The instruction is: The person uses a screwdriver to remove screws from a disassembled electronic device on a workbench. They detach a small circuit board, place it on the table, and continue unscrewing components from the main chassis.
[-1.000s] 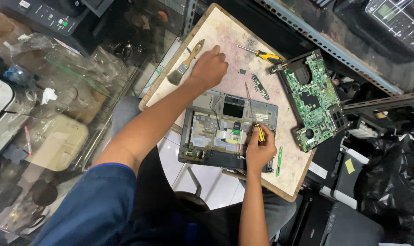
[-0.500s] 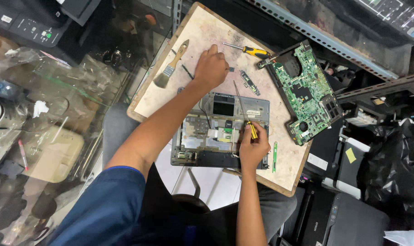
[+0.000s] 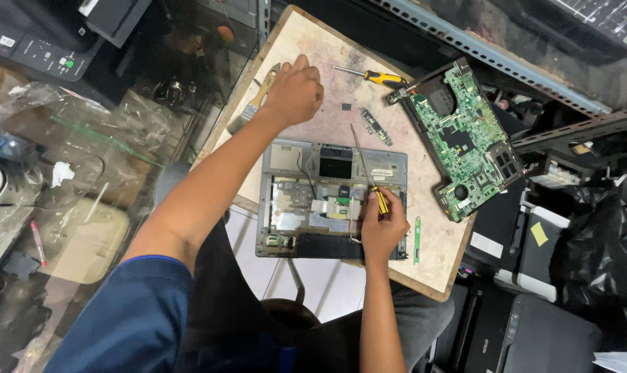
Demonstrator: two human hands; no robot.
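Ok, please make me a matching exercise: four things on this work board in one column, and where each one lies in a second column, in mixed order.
Things
1. paintbrush
2. green circuit board
3. open laptop base
4. screwdriver with yellow handle

Places
a. at the right edge of the wooden board
b. in the middle, under the right hand
c. at the left edge, beside the left hand
d. at the far side, left of the green circuit board

Pairs: 1-c, 2-a, 3-b, 4-d
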